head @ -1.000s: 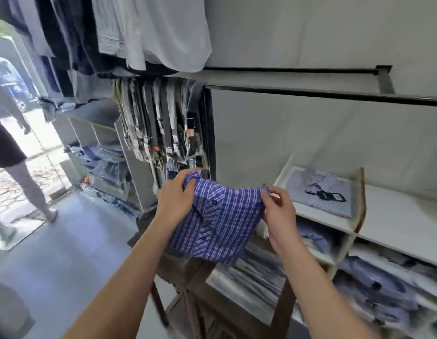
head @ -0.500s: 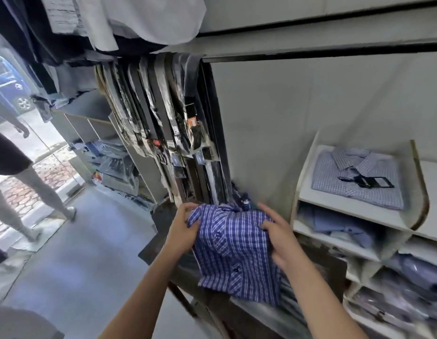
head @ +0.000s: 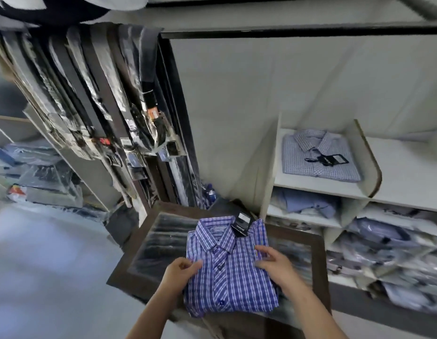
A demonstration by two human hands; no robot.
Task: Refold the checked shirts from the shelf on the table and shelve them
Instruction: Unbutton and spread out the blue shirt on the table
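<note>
Lifting now could spill the folds: my left hand (head: 180, 272) pinches the blue checked shirt (head: 227, 275), flat on the desk (head: 320, 260), at its left edge; my right hand (head: 276, 265) rests on it, fingers spread.

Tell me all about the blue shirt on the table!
The shirt is blue-and-white checked cloth, folded into a rectangle, buttoned front up, collar farthest away. A black tag lies at the collar. The shirt lies flat on the table. The left hand holds its left edge; the right hand touches its right side.
</note>
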